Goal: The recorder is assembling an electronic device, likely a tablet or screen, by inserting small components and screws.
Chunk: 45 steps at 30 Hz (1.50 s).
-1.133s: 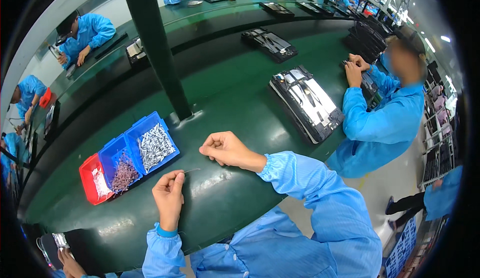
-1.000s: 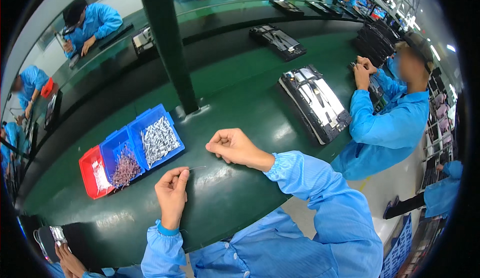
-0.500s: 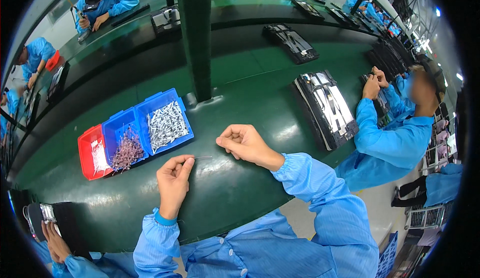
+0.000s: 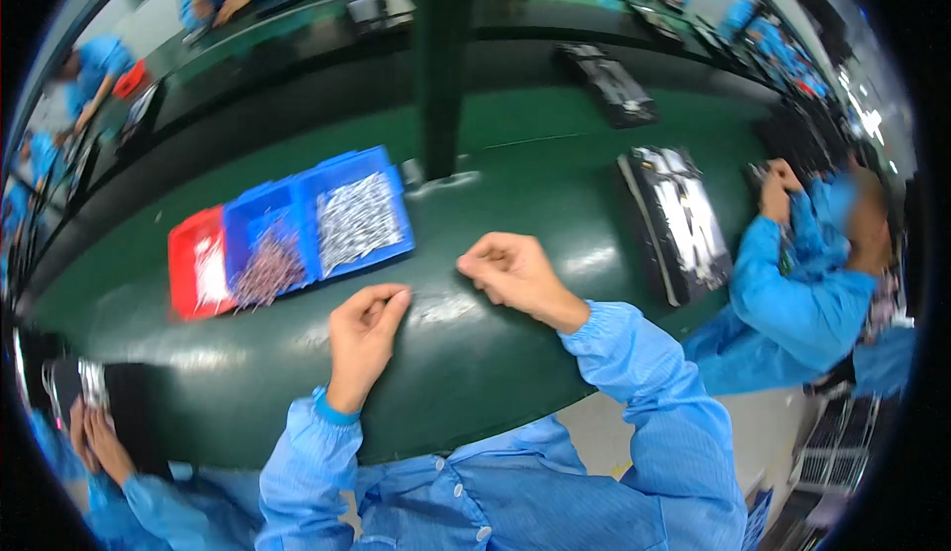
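Over the green bench [image 4: 495, 373], my left hand [image 4: 363, 343] pinches thumb and forefinger together. Half a second ago a thin wire stuck out from that pinch; blur hides it now. Facing it, a short gap away, my right hand [image 4: 517, 278] is also closed in a pinch, and I cannot make out anything in it. Beyond my left hand stand a red bin [image 4: 184, 266] with small white pieces, a blue bin [image 4: 250, 216] with thin pinkish wire pieces [image 4: 269, 272], and another blue bin [image 4: 335, 168] heaped with grey-white small parts [image 4: 359, 222].
A green post [image 4: 439, 75] rises behind the bins. To the right lies a stack of black flat devices [image 4: 684, 219], with another device [image 4: 612, 85] farther back. One co-worker [image 4: 802, 274] sits at the right; another person's hands [image 4: 99, 442] rest on a device at lower left.
The whole view has shifted, so bench and bins appear farther right and slightly higher. Both hands keep their pinches at about the same distance apart. The wire no longer shows clearly.
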Tool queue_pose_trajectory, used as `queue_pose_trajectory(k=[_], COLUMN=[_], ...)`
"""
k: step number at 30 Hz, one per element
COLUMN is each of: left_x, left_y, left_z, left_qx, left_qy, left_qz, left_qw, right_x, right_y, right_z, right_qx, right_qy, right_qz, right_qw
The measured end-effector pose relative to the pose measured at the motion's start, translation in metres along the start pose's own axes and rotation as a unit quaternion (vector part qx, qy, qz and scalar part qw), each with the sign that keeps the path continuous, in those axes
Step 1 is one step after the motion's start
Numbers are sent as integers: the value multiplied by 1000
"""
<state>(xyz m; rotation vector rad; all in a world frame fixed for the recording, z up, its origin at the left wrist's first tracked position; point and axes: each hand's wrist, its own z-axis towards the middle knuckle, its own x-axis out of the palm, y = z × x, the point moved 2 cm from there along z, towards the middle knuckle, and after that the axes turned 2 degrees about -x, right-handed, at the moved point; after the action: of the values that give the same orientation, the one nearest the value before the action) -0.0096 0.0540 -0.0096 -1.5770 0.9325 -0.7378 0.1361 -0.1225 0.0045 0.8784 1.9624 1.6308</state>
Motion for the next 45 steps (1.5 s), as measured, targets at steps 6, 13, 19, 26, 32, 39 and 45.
queue_pose_trajectory(k=[6, 13, 19, 26, 32, 39, 45], left_x=[16, 9, 7, 6, 4, 3, 3], left_y=[6, 8, -1, -3, -4, -3, -2], left_z=[7, 2, -1, 1, -2, -2, 0], left_qx=[92, 101, 112, 100, 85, 77, 84], left_qy=[17, -16, -12, 11, 14, 23, 20], left_qz=[-31, 31, 26, 27, 21, 3, 0], left_qw=[995, 994, 993, 995, 996, 997, 996], right_x=[-9, -11, -13, -13, -17, -20, -13], right_y=[6, -13, -14, -14, -19, -19, -14], right_z=[-9, -7, -7, -7, -3, -8, -8], right_qx=[15, -55, -33, -40, -53, -55, -52], right_qy=[-64, -52, -66, -76, -73, -53, -54], right_qz=[-57, -93, -87, -103, -118, -103, -117], right_qw=[996, 993, 993, 991, 989, 992, 990])
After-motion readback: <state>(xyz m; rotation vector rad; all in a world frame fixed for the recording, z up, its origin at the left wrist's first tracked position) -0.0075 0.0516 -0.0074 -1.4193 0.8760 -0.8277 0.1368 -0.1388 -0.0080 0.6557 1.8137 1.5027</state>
